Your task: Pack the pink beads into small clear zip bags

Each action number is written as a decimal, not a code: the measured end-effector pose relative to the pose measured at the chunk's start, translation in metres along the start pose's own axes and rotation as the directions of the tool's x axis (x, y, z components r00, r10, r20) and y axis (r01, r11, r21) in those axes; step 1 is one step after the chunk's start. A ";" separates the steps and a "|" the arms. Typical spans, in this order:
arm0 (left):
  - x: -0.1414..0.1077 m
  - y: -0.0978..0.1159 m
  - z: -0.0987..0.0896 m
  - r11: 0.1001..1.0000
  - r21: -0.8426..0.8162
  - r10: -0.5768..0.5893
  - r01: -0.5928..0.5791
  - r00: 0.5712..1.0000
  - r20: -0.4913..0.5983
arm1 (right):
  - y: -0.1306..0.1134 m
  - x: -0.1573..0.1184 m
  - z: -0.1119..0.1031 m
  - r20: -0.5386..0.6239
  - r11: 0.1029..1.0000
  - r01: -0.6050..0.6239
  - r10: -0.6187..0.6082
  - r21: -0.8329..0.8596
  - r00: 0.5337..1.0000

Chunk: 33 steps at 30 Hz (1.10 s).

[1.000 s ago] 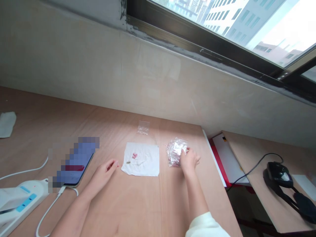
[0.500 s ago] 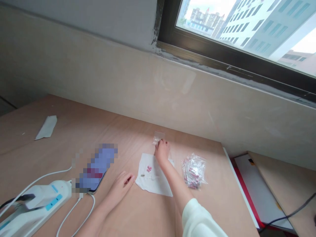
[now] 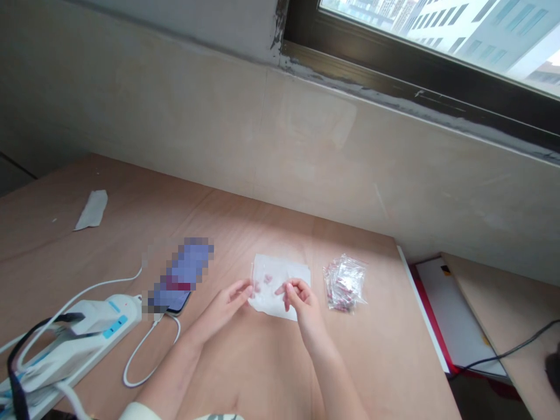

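Observation:
Both my hands hover over a sheet of white paper [image 3: 298, 272] on the plywood table [image 3: 245, 373]. My left hand [image 3: 230, 304] pinches the left edge of a small clear plastic bag [image 3: 268, 284], and my right hand [image 3: 300, 297] pinches its right side. Pink tablets [image 3: 262, 282] show through the film, though I cannot tell whether they lie inside it or on the paper. To the right of my right hand lies a bulging clear packet [image 3: 345, 283] of small packets with pink contents, untouched.
A pixelated phone [image 3: 179, 275] lies left of my left hand, cabled to a white power strip [image 3: 105, 324]. A white scrap [image 3: 91, 210] lies at the far left. Beyond the table's right edge stands a red-edged white board [image 3: 455, 321]. A wall and window [image 3: 437, 35] border the far side.
The small clear bag has left its spot beyond the paper and is now between my hands. My right hand came back over the paper, my left hand moved onto it, and the view shifted slightly.

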State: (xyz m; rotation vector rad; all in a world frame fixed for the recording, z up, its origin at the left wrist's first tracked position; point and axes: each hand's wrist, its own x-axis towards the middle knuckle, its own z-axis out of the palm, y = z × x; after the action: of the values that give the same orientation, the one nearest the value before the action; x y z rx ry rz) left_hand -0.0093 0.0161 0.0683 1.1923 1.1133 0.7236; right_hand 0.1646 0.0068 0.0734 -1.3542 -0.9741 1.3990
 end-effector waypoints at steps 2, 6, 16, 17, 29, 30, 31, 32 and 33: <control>-0.004 0.007 0.005 1.000 -0.004 0.009 -0.009 0.998 0.056 | 0.012 -0.011 -0.006 -0.036 0.999 -0.046 0.047 0.014 0.998; -0.015 0.012 0.012 0.998 -0.054 -0.010 0.015 0.996 0.087 | 0.025 -0.025 -0.017 -0.244 0.991 -0.043 0.011 -0.130 0.970; -0.041 0.025 0.027 0.998 0.035 -0.052 0.046 0.978 0.203 | -0.007 -0.069 0.012 0.107 0.887 0.189 -0.158 -0.421 0.982; -0.042 0.024 0.028 0.998 0.058 -0.049 0.038 0.977 0.209 | -0.007 -0.069 0.015 0.132 0.890 0.179 -0.135 -0.419 0.982; -0.045 0.026 0.023 1.000 0.011 -0.022 0.019 0.954 0.298 | -0.017 -0.055 0.008 0.338 0.996 -0.071 0.087 -0.060 0.937; -0.044 0.025 0.022 1.000 0.009 -0.029 0.027 0.957 0.290 | -0.018 -0.053 0.007 0.353 0.996 -0.088 0.095 -0.035 0.931; -0.042 0.023 0.021 0.999 0.014 -0.035 0.032 0.961 0.273 | -0.018 -0.052 0.006 0.360 0.995 -0.100 0.101 -0.022 0.927; -0.040 0.021 0.019 0.999 0.026 -0.041 0.036 0.969 0.243 | -0.018 -0.050 0.005 0.361 0.994 -0.108 0.108 -0.018 0.926; -0.038 0.020 0.017 0.998 0.046 -0.048 0.039 0.978 0.202 | -0.018 -0.048 0.004 0.353 0.993 -0.113 0.114 -0.025 0.928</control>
State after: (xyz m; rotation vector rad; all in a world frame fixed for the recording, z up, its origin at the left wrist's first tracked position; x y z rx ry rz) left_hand -0.0035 -0.0192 0.0975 1.2441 0.9844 0.5337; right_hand 0.1608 -0.0350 0.1035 -1.1985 -1.1456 1.7722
